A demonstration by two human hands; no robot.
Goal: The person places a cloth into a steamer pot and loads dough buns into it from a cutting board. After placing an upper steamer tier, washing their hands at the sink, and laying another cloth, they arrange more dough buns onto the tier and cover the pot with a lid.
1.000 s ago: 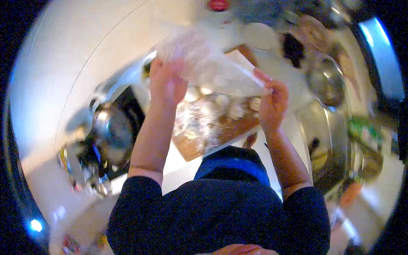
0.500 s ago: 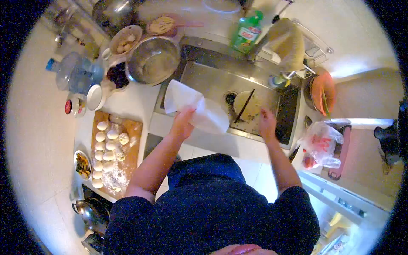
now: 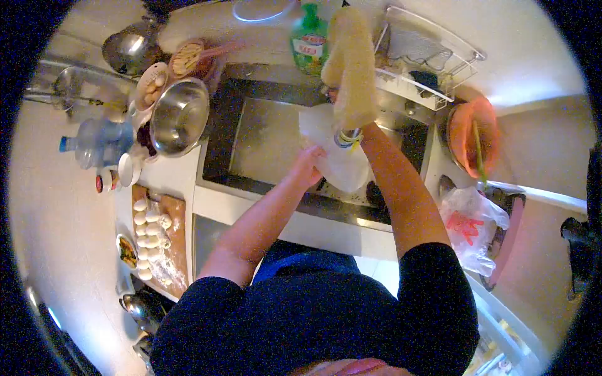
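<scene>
From my end I'm seeing a thin white sheet [image 3: 343, 168] hanging over the sink [image 3: 263, 138], its left edge meeting the fingers of the left hand [image 3: 308, 164]. Those fingers are closing on that edge, and most of the sheet is spreading out to their right, above and below the grip. The right arm [image 3: 404, 188] is reaching up behind the beige cloth [image 3: 352, 69], which is covering the sheet's upper right part. The right hand [image 3: 333, 94] is mostly hiding behind that cloth, only a small bit showing at its left side, so I can't tell whether its fingers are open or closed.

Beyond the sink, a green bottle [image 3: 309, 47] is standing just beside the cloth, and a wire rack [image 3: 426, 56] is sitting to the right. A steel bowl [image 3: 180, 117] is resting by the sink's left end. Farther left, a floured wooden board [image 3: 169, 250] is holding rows of white dough pieces [image 3: 148, 229]. On the right, an orange bag [image 3: 471, 135] is standing above a clear plastic bag [image 3: 473, 225].
</scene>
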